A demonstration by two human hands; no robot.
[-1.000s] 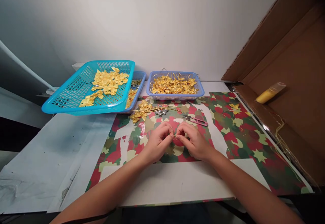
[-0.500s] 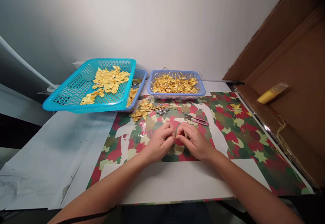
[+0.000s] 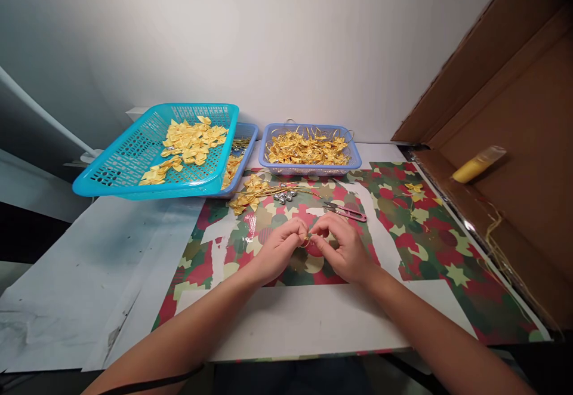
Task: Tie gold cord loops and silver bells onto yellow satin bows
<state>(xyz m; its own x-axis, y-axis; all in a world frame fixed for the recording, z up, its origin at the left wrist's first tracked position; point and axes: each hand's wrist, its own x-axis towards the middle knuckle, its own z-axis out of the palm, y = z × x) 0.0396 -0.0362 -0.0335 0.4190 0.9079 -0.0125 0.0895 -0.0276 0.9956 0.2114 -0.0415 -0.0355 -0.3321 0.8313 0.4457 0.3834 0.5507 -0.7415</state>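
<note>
My left hand [image 3: 283,248] and my right hand [image 3: 339,243] meet fingertip to fingertip above the patterned sheet [image 3: 264,269]. Both are closed in a pinch on a gold cord [image 3: 305,243], which forms a small loop between them; most of it is hidden by the fingers. Just beyond the hands lie several silver bells [image 3: 285,196], a bunch of gold cords [image 3: 304,191] and a pile of yellow ribbon bows [image 3: 249,194]. Pink-handled thread snips [image 3: 345,211] rest beyond my right hand.
A turquoise basket [image 3: 107,189] of yellow bows sits tilted at the left, partly over a blue basket [image 3: 251,144]. Another blue basket [image 3: 310,170] at the back holds bows with cords. A loose bow [image 3: 415,188] and a cardboard wall [image 3: 514,102] are on the right.
A small loop of gold cord now shows between my fingertips. My left thumb has drawn in against its fingers, and the right fingers have shifted slightly.
</note>
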